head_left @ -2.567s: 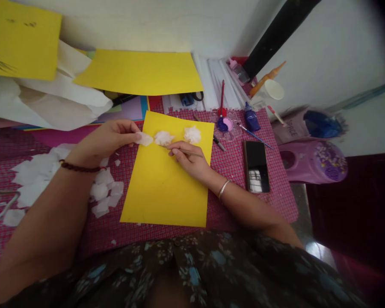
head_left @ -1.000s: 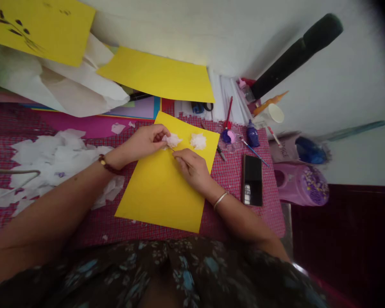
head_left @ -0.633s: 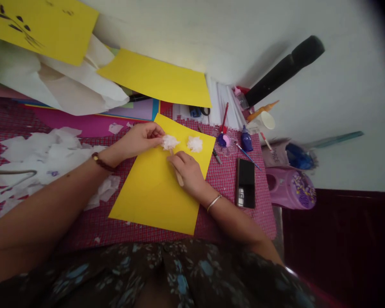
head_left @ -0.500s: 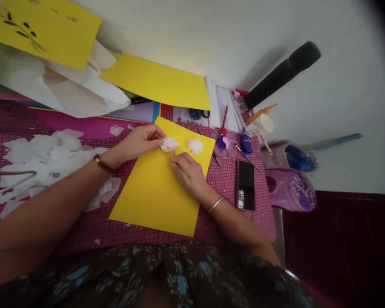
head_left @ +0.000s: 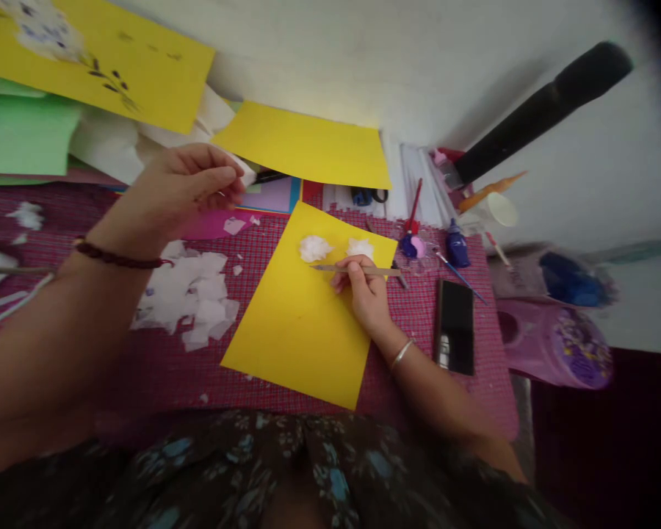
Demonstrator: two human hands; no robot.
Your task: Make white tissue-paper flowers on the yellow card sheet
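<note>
My right hand (head_left: 363, 290) grips a thin light-brown stick (head_left: 377, 271) with a darker pointed tip, held nearly level above a yellow sheet (head_left: 291, 334). Two ruffled white paper flowers (head_left: 315, 248) lie side by side near the sheet's upper edge, the right one just beyond my fingers. Raised to the left of the sheet is my left hand (head_left: 190, 180), its thumb and fingertips pinched together. Whether anything is between them cannot be made out. Below that hand, a heap of torn white paper pieces (head_left: 190, 294) lies on the red checked cloth (head_left: 275, 393).
A phone (head_left: 455, 327), a blue paint bottle (head_left: 457, 244), a paintbrush (head_left: 463, 275) and a paint palette (head_left: 413, 246) lie to the right. More yellow sheets (head_left: 313, 143) lean at the back by the wall. A pink plastic container (head_left: 534, 334) stands beyond the table's right edge.
My left hand has lifted off the left paper flower and moved up and left. My right hand has drawn slightly back, the stick now lying crosswise. The view has shifted left.
</note>
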